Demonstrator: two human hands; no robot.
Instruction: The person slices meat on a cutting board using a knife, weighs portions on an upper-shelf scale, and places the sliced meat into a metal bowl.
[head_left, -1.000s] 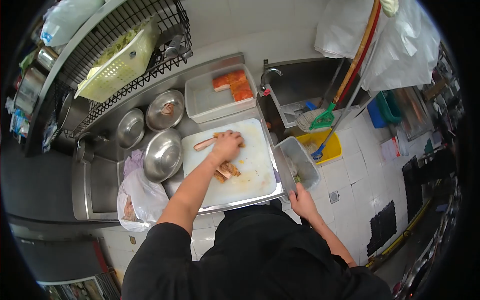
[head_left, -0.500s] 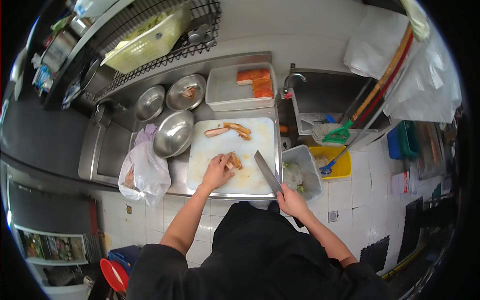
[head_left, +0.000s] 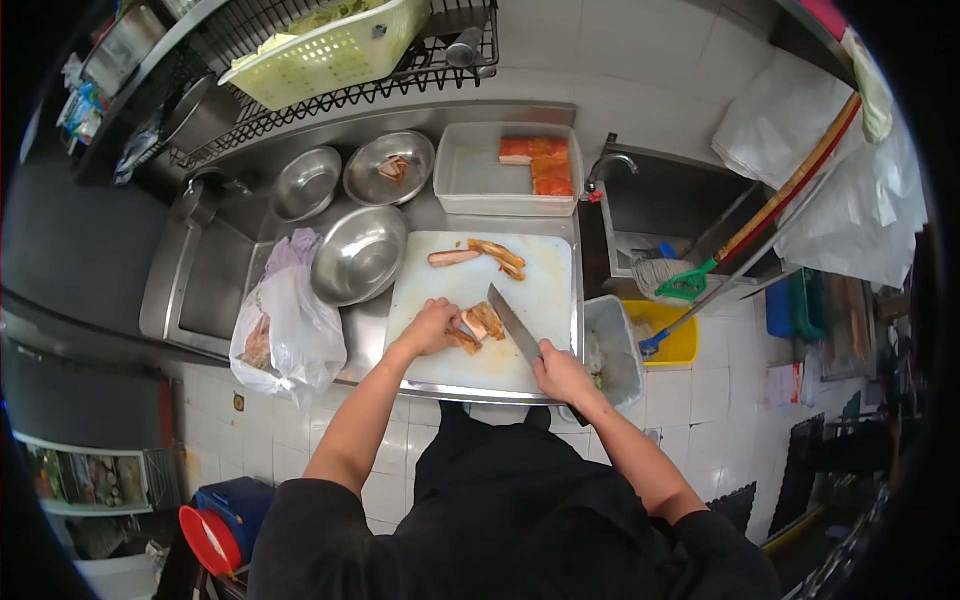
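Observation:
My right hand [head_left: 565, 374] is wrapped around the handle of a broad-bladed kitchen knife [head_left: 514, 324], its blade slanting up and left over the white cutting board [head_left: 430, 375]. Just left of the blade lies a chunk of browned roast pork [head_left: 485, 321]. Fingers bent, my left hand [head_left: 432, 327] pinches a cut slice of pork [head_left: 464, 341] beside that chunk; the fingertips are partly hidden. Farther back on the board rest a pale pork piece [head_left: 454, 258] and some browned strips [head_left: 497, 258].
Behind the board stands a plastic tub [head_left: 470, 203] with orange-red meat slabs [head_left: 548, 165]. Steel bowls [head_left: 360, 256] and a plastic bag [head_left: 290, 335] sit to the left. A waste bin [head_left: 622, 365] is at the right, near a sink [head_left: 665, 205] and mop handles [head_left: 785, 200].
The knife and my right hand have come left, close to the pork chunk. My left hand has shifted off the chunk's top to its left, with a slice now separate. The view has shifted slightly.

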